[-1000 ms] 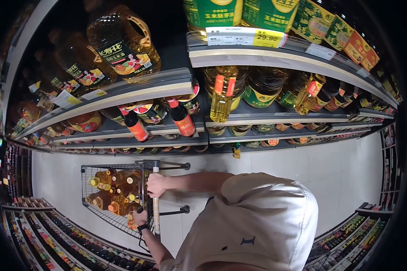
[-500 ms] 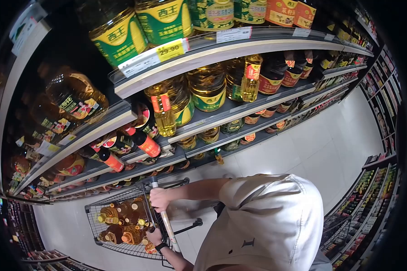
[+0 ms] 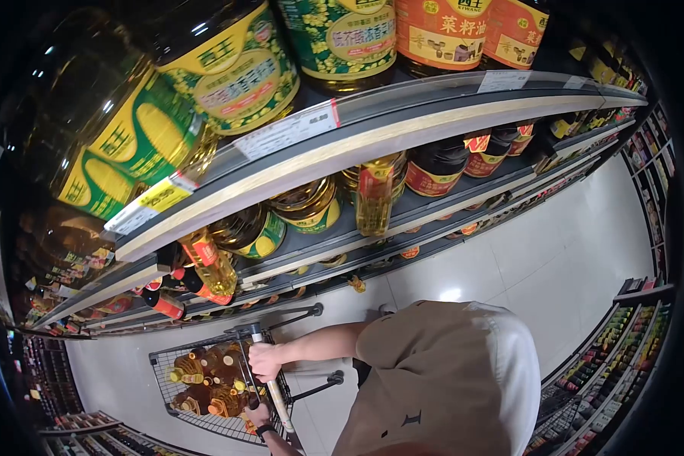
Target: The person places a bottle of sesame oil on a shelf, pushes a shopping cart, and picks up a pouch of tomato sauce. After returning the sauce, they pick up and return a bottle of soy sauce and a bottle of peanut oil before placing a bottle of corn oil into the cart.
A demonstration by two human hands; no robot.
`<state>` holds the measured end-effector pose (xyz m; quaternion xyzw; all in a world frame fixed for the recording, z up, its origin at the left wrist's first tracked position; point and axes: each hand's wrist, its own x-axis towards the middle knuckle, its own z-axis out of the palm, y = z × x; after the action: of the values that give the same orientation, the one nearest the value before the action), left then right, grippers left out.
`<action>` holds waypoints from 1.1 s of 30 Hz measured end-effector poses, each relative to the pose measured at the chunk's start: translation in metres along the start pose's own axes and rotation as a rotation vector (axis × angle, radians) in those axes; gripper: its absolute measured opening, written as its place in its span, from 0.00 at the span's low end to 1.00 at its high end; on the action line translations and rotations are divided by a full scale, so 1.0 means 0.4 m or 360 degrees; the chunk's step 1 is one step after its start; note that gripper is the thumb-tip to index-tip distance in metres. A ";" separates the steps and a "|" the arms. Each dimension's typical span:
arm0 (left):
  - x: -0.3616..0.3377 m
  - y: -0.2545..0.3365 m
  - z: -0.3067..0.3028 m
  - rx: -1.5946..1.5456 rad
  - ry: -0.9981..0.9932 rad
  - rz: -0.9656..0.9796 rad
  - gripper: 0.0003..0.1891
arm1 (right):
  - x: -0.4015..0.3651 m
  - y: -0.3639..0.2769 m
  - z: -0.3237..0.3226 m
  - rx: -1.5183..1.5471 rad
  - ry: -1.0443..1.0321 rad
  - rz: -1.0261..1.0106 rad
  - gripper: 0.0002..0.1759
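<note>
My right hand (image 3: 265, 361) is closed around the pale handle bar (image 3: 279, 395) of a shopping cart (image 3: 176, 414). Lower in the view, my left hand (image 3: 258, 414), with a dark band at its wrist, is wrapped at the cart's rear edge, by a dark frame bar; its fingers are partly hidden. Inside the wire basket lie several large bottles of amber cooking oil (image 3: 224, 399), some with yellow or orange caps. Neither hand touches the shelves.
Along the upper side runs a shelf (image 3: 403, 125) stocked with big oil bottles (image 3: 239, 72) and price tags (image 3: 289, 129). Smaller oil bottles (image 3: 375, 197) hang off a lower shelf's front. Pale floor tiles (image 3: 501, 262) stretch along the aisle; another stocked shelf (image 3: 608, 365) stands at lower right.
The view has shifted along the shelf, and the upper oil bottles appear larger and farther left. Both hands keep their places on the cart, which sits slightly lower in view.
</note>
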<state>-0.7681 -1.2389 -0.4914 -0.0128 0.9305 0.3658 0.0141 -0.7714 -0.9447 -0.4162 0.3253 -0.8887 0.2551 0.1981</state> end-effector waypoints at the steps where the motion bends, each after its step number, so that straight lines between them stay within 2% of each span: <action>1: -0.015 -0.002 0.006 0.0158 0.0002 0.0000 0.13 | -0.021 -0.003 -0.011 0.0043 0.0049 -0.0008 0.16; 3: -0.029 -0.001 0.036 -0.0025 -0.0074 -0.0077 0.13 | -0.063 -0.009 -0.044 0.0054 0.0090 -0.0015 0.16; 4: -0.033 -0.018 0.049 -0.0194 -0.0142 -0.0149 0.14 | -0.081 -0.010 -0.052 0.0084 0.0067 -0.0023 0.19; 6: -0.056 -0.035 0.076 -0.0158 -0.0025 -0.0145 0.14 | -0.115 -0.012 -0.066 0.0100 0.0073 -0.0030 0.19; 9: -0.114 0.020 0.088 0.0337 0.0036 -0.0047 0.13 | -0.163 -0.017 -0.087 0.0069 0.0057 -0.0026 0.19; 11: -0.165 0.079 0.101 0.0319 0.0046 -0.0052 0.13 | -0.191 -0.023 -0.100 0.0046 0.0023 0.0009 0.18; 13: -0.175 0.068 0.117 0.0419 0.0093 -0.0041 0.16 | -0.220 -0.034 -0.125 0.0006 -0.0081 0.0066 0.18; 16: -0.261 0.216 0.119 0.0507 0.0010 -0.0020 0.17 | -0.261 -0.037 -0.137 -0.0129 -0.0067 0.0041 0.19; 17: -0.262 0.170 0.155 0.0535 0.0318 0.0081 0.15 | -0.275 -0.041 -0.150 -0.0099 -0.0048 0.0044 0.20; 18: -0.265 0.120 0.169 0.0532 0.0304 0.0081 0.15 | -0.287 -0.045 -0.158 -0.0106 -0.0105 0.0061 0.20; 21: -0.325 0.215 0.172 0.0306 0.0104 0.0054 0.15 | -0.328 -0.058 -0.192 -0.0153 -0.0152 0.0087 0.20; 22: -0.320 0.193 0.179 0.0147 -0.0018 0.0045 0.16 | -0.340 -0.057 -0.189 -0.0166 -0.0138 0.0076 0.20; 24: -0.346 0.190 0.203 0.0075 0.0050 0.0049 0.16 | -0.368 -0.070 -0.208 -0.0214 -0.0145 0.0122 0.20; 26: -0.401 0.271 0.195 0.0148 -0.0035 -0.0018 0.17 | -0.399 -0.078 -0.223 -0.0236 -0.0171 0.0154 0.20; 27: -0.383 0.214 0.218 0.0162 -0.0083 -0.0029 0.18 | -0.416 -0.078 -0.228 -0.0218 -0.0160 0.0139 0.20; 28: -0.382 0.186 0.241 0.0301 0.0023 0.0014 0.16 | -0.434 -0.080 -0.236 -0.0209 -0.0123 0.0104 0.20; 30: -0.422 0.222 0.248 0.0075 -0.0035 -0.0024 0.15 | -0.468 -0.081 -0.250 -0.0207 -0.0136 0.0103 0.20; 32: -0.480 0.306 0.250 0.0147 -0.0025 -0.0045 0.13 | -0.494 -0.075 -0.259 -0.0168 -0.0125 0.0086 0.20; 33: -0.498 0.310 0.271 0.0179 0.0109 -0.0054 0.12 | -0.509 -0.076 -0.269 -0.0156 -0.0153 0.0107 0.20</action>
<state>-0.5713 -1.0718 -0.4792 -0.0401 0.9492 0.3119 -0.0107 -0.5863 -0.8049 -0.4267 0.2973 -0.9190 0.2019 0.1621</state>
